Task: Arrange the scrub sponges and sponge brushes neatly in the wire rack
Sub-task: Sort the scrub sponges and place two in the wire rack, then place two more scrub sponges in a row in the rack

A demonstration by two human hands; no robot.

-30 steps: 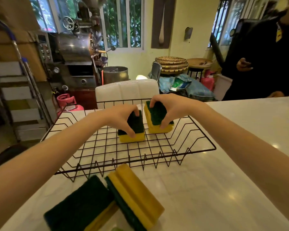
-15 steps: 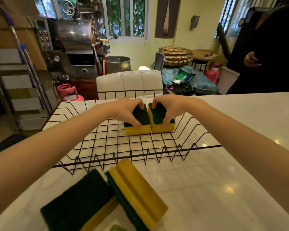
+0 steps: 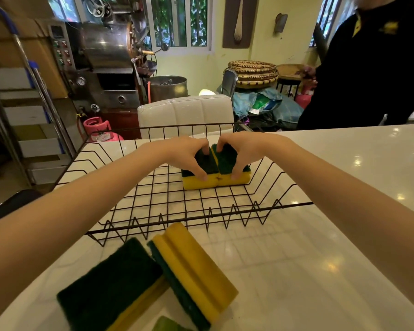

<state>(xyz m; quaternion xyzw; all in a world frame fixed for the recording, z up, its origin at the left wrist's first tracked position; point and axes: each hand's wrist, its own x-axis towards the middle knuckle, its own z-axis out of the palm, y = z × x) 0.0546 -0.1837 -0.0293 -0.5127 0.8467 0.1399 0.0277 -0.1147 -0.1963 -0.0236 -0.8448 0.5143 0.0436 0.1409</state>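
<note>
Two sponges stand side by side on the wire rack [image 3: 134,212] floor, touching. Left hand [image 3: 189,155] pinches the left sponge [image 3: 201,181]; right hand [image 3: 239,151] pinches the right sponge [image 3: 237,176], fingers closed over green tops. Advice: square the yellow edges flush, press down evenly, then release. Two more sponges [image 3: 153,278] wait on the table [image 3: 320,235].

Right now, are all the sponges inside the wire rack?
No, only two sponges sit in the wire rack; two more scrub sponges lie outside it on the white counter.
</note>
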